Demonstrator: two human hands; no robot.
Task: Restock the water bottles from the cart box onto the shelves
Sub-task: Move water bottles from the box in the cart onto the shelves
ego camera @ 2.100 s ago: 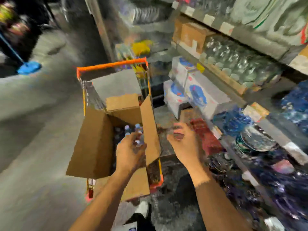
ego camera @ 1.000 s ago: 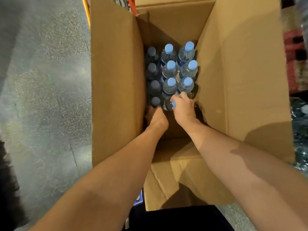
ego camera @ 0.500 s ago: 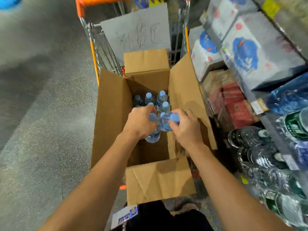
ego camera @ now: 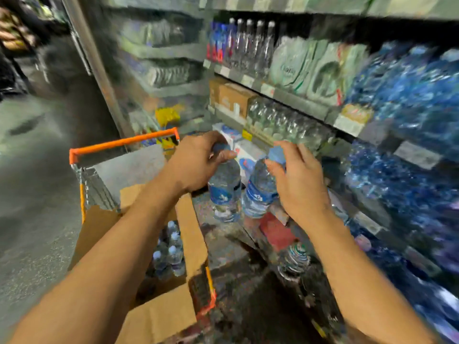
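Shelves (ego camera: pixel 293 95) of bottled water run along the right of a store aisle, blurred by head motion, with grey floor to the left and an orange-handled cart (ego camera: pixel 124 144) standing close against them. Only the head view is given. Inside the cart sits an open cardboard box (ego camera: pixel 191 234), flaps up, and more blue-capped bottles (ego camera: pixel 169 254) stand upright in its far part, so the restocking looks far from finished. Above the box's right edge, between cart and shelves, each hand carries one bottle. The left hand (ego camera: pixel 193 165) is wrapped over the cap and neck of the left bottle (ego camera: pixel 224 192), which hangs upright below it. The right hand (ego camera: pixel 300 184) pinches the cap of the right bottle (ego camera: pixel 259 192) with fingertips, the palm beside the body, and this bottle tilts slightly, its base near the other's. Holding them by the caps probably keeps the bodies free to slide in among packed stock, and taking two at once halves the trips. Both bottles are near the middle shelf's front edge but not yet on it; which gap they are meant for I cannot tell through the blur.
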